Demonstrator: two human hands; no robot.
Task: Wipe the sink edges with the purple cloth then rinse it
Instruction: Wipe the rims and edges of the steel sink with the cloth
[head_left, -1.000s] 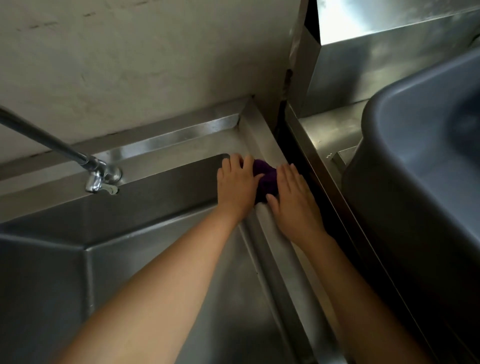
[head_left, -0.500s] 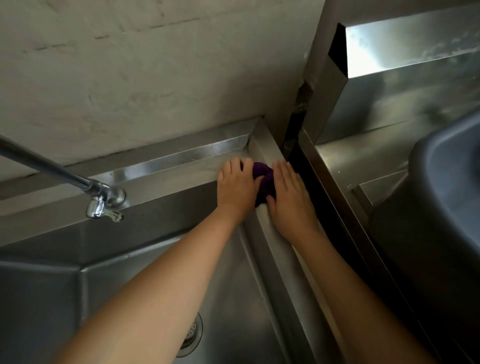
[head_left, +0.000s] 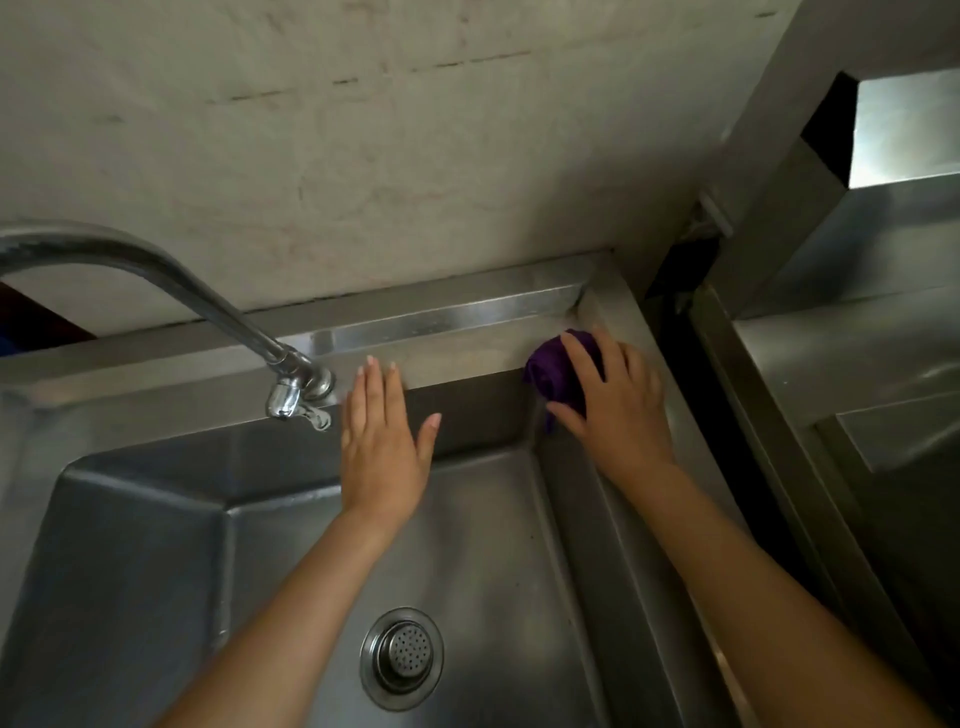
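Note:
The steel sink (head_left: 467, 358) fills the lower view, its back edge running along the wall. A bunched purple cloth (head_left: 548, 371) lies on the sink's back right corner. My right hand (head_left: 618, 410) presses on the cloth, fingers over its top, hiding most of it. My left hand (head_left: 382, 441) hovers flat over the back edge of the basin, fingers spread and empty, just right of the tap (head_left: 296, 395).
A curved steel spout (head_left: 130, 260) arcs in from the left. The drain strainer (head_left: 402, 657) sits in the basin floor. A dark gap (head_left: 675, 338) separates the sink from a steel counter (head_left: 857, 364) on the right. A plaster wall stands behind.
My left hand has let go of the cloth and moved left toward the tap. My right hand stays on the cloth, now at the back corner. The view shifted left and down, showing the drain.

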